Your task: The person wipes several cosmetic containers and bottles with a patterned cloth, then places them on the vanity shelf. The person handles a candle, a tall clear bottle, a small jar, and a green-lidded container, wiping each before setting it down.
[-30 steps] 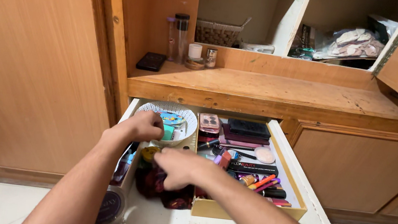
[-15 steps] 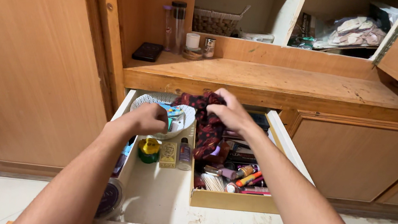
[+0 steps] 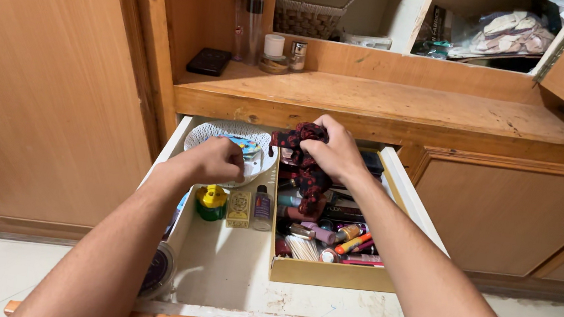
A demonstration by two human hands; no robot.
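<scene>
Right hand (image 3: pixel 331 152) pinches dark red cloth (image 3: pixel 304 165) bunched above yellow tray (image 3: pixel 332 275), left hand (image 3: pixel 221 160) curled on white bowl (image 3: pixel 207 135) beside tray; clearing-out step, next needs cloth lifted clear.

Right hand (image 3: pixel 331 152) closed around a bunched dark red patterned cloth (image 3: pixel 304 161), lifted above the tan cardboard tray of cosmetics (image 3: pixel 325 273) in the open white drawer (image 3: pixel 231 281). Left hand (image 3: pixel 218 161) resting on the white perforated bowl (image 3: pixel 210 132), beside a yellow-lidded green jar (image 3: pixel 211 201).
</scene>
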